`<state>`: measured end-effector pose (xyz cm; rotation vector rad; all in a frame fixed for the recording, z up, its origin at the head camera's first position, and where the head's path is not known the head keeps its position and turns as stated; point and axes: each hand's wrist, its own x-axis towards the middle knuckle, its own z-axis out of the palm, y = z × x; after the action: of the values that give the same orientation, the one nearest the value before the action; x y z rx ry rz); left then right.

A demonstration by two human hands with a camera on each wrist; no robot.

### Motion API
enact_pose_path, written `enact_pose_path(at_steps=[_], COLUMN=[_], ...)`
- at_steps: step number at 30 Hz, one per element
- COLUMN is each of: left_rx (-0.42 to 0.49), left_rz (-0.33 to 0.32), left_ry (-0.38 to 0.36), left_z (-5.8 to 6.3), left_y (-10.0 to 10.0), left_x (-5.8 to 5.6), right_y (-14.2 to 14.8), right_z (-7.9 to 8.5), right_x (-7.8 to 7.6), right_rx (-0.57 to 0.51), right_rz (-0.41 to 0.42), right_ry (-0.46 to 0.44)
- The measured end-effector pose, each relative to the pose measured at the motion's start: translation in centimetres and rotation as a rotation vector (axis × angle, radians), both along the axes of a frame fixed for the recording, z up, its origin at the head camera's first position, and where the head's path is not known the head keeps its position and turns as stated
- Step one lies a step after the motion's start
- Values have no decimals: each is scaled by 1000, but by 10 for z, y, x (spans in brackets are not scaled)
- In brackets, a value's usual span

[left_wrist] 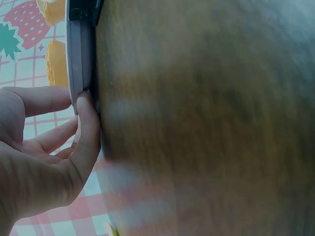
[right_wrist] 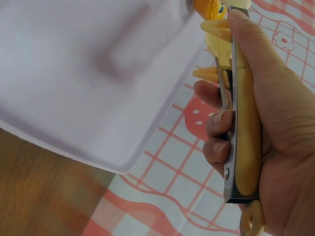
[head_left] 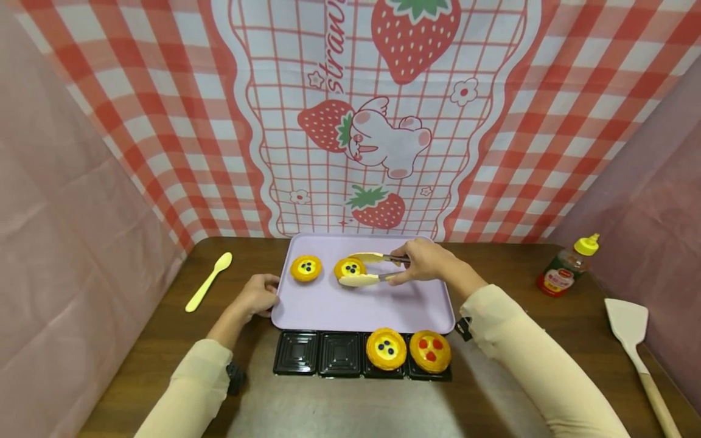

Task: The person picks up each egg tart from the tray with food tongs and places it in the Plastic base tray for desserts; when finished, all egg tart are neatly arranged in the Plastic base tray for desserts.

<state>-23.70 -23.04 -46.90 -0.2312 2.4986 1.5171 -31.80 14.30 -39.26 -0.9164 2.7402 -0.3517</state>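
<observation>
Black tray (head_left: pixel 296 353), lilac tray (head_left: pixel 317 311), two tarts (head_left: pixel 386 349) each

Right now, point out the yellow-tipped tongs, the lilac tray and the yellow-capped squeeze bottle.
Yellow-tipped tongs (right_wrist: pixel 248 128): right wrist view, on the handle.
Lilac tray (head_left: pixel 361 309): head view, on its bare surface near the front edge.
Yellow-capped squeeze bottle (head_left: pixel 561 275): head view, on the body's label.

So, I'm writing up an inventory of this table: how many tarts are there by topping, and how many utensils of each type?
Blueberry tarts: 3
Red-berry tart: 1
Yellow-tipped tongs: 1
Yellow spoon: 1
Wood-handled spatula: 1
Total: 7
</observation>
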Motion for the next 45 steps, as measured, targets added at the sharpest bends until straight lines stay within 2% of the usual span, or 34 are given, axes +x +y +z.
enact_pose_path(at_steps=[6, 14, 19, 27, 31, 34, 39, 45], left_rx=[4, -13, -13, -15, 13, 20, -2, -24], left_rz=[-1, 2, 6, 5, -20, -38, -6, 2], left_ry=[0, 3, 6, 11, 34, 41, 19, 14], left_z=[0, -1, 1, 2, 2, 2, 3, 4], left_y=[1, 4, 4, 2, -1, -2, 1, 4], left_x=[1, 3, 4, 3, 3, 4, 4, 5], right_y=[2, 7, 6, 4, 4, 5, 4, 0], right_z=[4, 17, 31, 49, 55, 58, 60, 60], right_x=[2, 14, 28, 58, 71, 79, 92, 101], right_rx=[-14, -19, -31, -27, -18, -22, -27, -7], right_rz=[8, 33, 102, 246, 274, 304, 370, 386], right_ry=[-19, 10, 50, 91, 101, 102, 72, 40])
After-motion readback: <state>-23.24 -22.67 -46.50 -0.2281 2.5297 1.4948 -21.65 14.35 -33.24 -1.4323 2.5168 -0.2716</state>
